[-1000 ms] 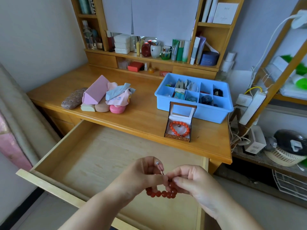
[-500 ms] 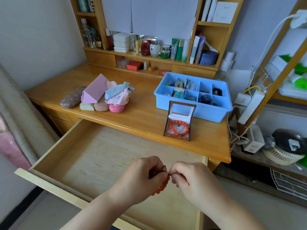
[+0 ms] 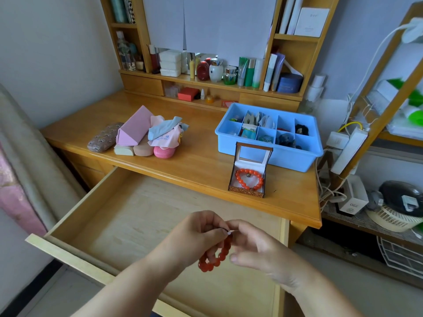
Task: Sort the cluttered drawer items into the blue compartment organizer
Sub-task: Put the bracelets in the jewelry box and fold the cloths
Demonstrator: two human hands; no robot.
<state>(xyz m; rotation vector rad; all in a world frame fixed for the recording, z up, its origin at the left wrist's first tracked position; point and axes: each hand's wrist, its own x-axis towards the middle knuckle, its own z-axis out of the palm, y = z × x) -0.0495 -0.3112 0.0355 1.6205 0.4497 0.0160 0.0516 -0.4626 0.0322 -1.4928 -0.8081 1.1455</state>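
Observation:
Both hands meet over the open wooden drawer [image 3: 119, 216]. My left hand [image 3: 194, 236] and my right hand [image 3: 254, 245] pinch the top of a red bead bracelet [image 3: 214, 257], which hangs in a loop between them. On the desk stands a small open jewelry box [image 3: 248, 179] with a second red bead bracelet [image 3: 249, 179] lying inside. Behind it sits the blue compartment organizer [image 3: 270, 154], with small items in several of its cells.
A pile at the desk's left holds a patterned glasses case [image 3: 104, 137], a pink triangular case [image 3: 134, 129], folded cloths [image 3: 164, 133] and small pouches. Shelves with bottles run along the back. A wire rack with cables and appliances stands to the right.
The bracelet, bunched between my fingers half a second ago, now hangs lower as an open loop. Both hands have stayed together over the drawer.

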